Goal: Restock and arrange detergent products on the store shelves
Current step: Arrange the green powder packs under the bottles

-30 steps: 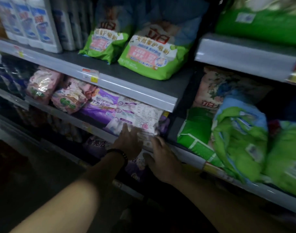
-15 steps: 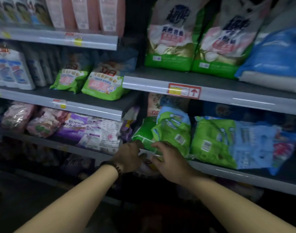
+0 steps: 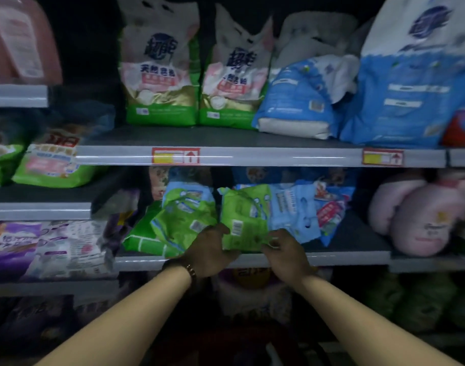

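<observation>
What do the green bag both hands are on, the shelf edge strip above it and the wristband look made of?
Green bag: thin plastic film, glossy; it crumples and catches light on its creases. Shelf edge strip: smooth grey, probably plastic or painted metal; a straight highlight runs along it. Wristband: dark with brownish segments, perhaps beads or links; too blurred to tell.

Left forearm [image 3: 136,313], right forearm [image 3: 358,310]: bare. Behind left hand [image 3: 210,249]: one narrow dark wristband [image 3: 183,266], brownish bead-like links on part.
</observation>
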`<state>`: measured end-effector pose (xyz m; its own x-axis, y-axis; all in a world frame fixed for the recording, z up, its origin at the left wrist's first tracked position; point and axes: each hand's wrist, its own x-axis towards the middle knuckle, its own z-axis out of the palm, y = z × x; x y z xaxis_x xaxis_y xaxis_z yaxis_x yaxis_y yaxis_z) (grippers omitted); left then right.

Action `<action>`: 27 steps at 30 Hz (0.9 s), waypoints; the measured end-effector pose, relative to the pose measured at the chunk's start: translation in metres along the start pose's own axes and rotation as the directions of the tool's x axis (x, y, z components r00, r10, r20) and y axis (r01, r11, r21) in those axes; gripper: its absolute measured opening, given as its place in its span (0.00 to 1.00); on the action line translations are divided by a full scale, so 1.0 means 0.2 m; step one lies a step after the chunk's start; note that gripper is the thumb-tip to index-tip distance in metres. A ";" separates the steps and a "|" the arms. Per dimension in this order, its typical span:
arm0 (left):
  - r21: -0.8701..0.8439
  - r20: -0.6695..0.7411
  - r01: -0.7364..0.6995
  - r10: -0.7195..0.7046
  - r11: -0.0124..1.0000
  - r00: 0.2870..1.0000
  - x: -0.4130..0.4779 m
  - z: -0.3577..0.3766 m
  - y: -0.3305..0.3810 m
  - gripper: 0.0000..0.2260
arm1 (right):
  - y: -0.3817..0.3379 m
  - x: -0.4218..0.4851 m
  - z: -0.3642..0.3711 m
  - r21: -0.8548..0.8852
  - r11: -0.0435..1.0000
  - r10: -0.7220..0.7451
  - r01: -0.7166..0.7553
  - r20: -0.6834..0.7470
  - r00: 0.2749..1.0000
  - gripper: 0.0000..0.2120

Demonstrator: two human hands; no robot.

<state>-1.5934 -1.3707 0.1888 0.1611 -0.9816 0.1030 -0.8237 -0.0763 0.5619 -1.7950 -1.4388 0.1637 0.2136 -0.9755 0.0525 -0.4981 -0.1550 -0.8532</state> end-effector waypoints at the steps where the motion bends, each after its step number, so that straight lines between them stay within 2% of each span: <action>1: 0.014 -0.010 -0.015 0.015 1.000 1.000 0.04 0.03 0.02 0.31 | 0.04 0.02 -0.03 0.082 0.996 0.053 -0.048 -0.058 0.997 0.19; 4: 0.117 0.004 -0.069 0.069 0.991 0.998 0.17 0.12 0.05 0.37 | 0.16 0.11 -0.08 0.245 0.956 0.205 -0.159 -0.174 0.963 0.19; 6: 0.199 0.066 -0.099 0.087 0.975 0.994 0.26 0.16 0.06 0.43 | 0.21 0.15 -0.10 0.292 0.932 0.279 -0.213 -0.205 0.938 0.21; 8: 0.293 0.109 -0.136 0.108 0.946 0.988 0.34 0.20 0.07 0.47 | 0.29 0.22 -0.13 0.291 0.934 0.290 -0.209 -0.271 0.918 0.22; 9: 0.337 0.128 -0.160 0.123 0.928 0.984 0.38 0.23 0.07 0.47 | 0.32 0.25 -0.14 0.248 0.947 0.275 -0.206 -0.291 0.916 0.28; 11: 0.394 0.196 -0.177 0.106 0.902 0.975 0.43 0.29 0.07 0.45 | 0.43 0.33 -0.16 0.185 0.957 0.270 -0.223 -0.290 0.918 0.47; 13: 0.425 0.257 -0.149 0.039 0.893 0.966 0.46 0.36 0.04 0.43 | 0.52 0.41 -0.18 0.184 0.957 0.270 -0.225 -0.279 0.921 0.51; 15: 0.475 0.279 -0.133 -0.005 0.870 0.960 0.47 0.41 0.01 0.47 | 0.59 0.48 -0.19 0.195 0.949 0.294 -0.246 -0.276 0.915 0.53; 17: 0.509 0.305 -0.149 -0.016 0.848 0.952 0.48 0.43 0.00 0.51 | 0.65 0.55 -0.19 0.182 0.954 0.278 -0.237 -0.255 0.926 0.59; 18: 0.511 0.318 -0.157 -0.016 0.845 0.948 0.49 0.42 0.00 0.52 | 0.65 0.56 -0.19 0.199 0.953 0.270 -0.227 -0.229 0.935 0.59; 21: 0.476 0.321 -0.155 -0.007 0.866 0.947 0.50 0.41 0.01 0.52 | 0.60 0.55 -0.20 0.272 0.934 0.291 -0.232 -0.199 0.936 0.47; 23: 0.470 0.309 -0.165 0.014 0.867 0.951 0.49 0.42 -0.02 0.52 | 0.53 0.53 -0.21 0.254 0.929 0.324 -0.268 -0.212 0.922 0.43; 26: 0.477 0.312 -0.196 0.044 0.857 0.949 0.49 0.44 -0.06 0.52 | 0.52 0.54 -0.22 0.176 0.934 0.338 -0.311 -0.156 0.928 0.22; 27: 0.471 0.316 -0.198 0.045 0.859 0.948 0.49 0.44 -0.07 0.52 | 0.51 0.53 -0.22 0.150 0.939 0.332 -0.309 -0.162 0.929 0.18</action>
<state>-1.6139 -1.4810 0.1197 -0.0562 -0.9890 -0.1370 -0.9961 0.0461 0.0757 -1.8605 -1.5660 0.1048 -0.1025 -0.9833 -0.1504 -0.4076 0.1794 -0.8954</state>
